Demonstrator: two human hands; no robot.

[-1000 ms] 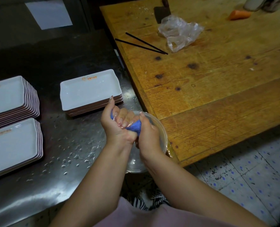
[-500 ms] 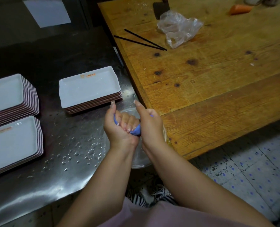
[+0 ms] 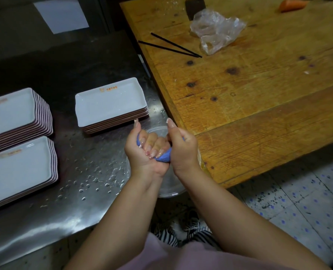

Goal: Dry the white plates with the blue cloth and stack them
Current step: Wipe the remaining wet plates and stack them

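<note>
Both hands grip the blue cloth [image 3: 164,158], twisted tight between them over a clear plastic bowl [image 3: 158,131]. My left hand [image 3: 142,152] has its fingers curled round one end; my right hand [image 3: 183,149] clasps the other end. Only a small blue bulge shows between the palms. A stack of white rectangular plates [image 3: 109,104] sits on the wet steel counter [image 3: 68,188] just beyond my left hand. Two taller stacks lie at the left edge, one farther [image 3: 11,114] and one nearer [image 3: 17,168].
Water drops spread over the counter between the stacks and my hands. The wooden table [image 3: 259,94] at right butts against the counter and holds two black chopsticks [image 3: 169,45], a crumpled clear bag [image 3: 216,30] and a carrot [image 3: 292,5]. Tiled floor lies below right.
Both hands have kept wringing the cloth over the bowl and have turned slightly; my right thumb now points up. The plates have not moved.
</note>
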